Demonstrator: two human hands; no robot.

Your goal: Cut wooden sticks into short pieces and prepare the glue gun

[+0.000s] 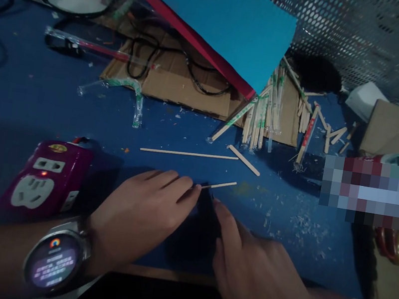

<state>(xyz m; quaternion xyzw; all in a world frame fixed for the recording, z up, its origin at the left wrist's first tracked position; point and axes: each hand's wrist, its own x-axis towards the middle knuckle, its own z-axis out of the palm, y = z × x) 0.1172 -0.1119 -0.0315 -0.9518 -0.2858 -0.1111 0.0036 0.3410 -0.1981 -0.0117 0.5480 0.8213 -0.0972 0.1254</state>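
Observation:
My left hand [152,208], with a lit watch on its wrist, is closed on a thin wooden stick [223,185] whose free end points right. Close on its right, my right hand [250,258] is closed round a dark tool [207,216], whose upper end touches or nearly touches the stick; its shape is hard to make out. Beyond my hands a long thin stick [187,154] lies on the blue table, its right end by a flat wooden stick [245,160].
A purple power socket [53,177] sits at left. Wrapped chopsticks [261,119] lie on cardboard [187,84] behind, under blue [220,16] and red sheets. Pale shavings [308,230] are scattered right. Scissors [396,246] with red and yellow handles lie far right.

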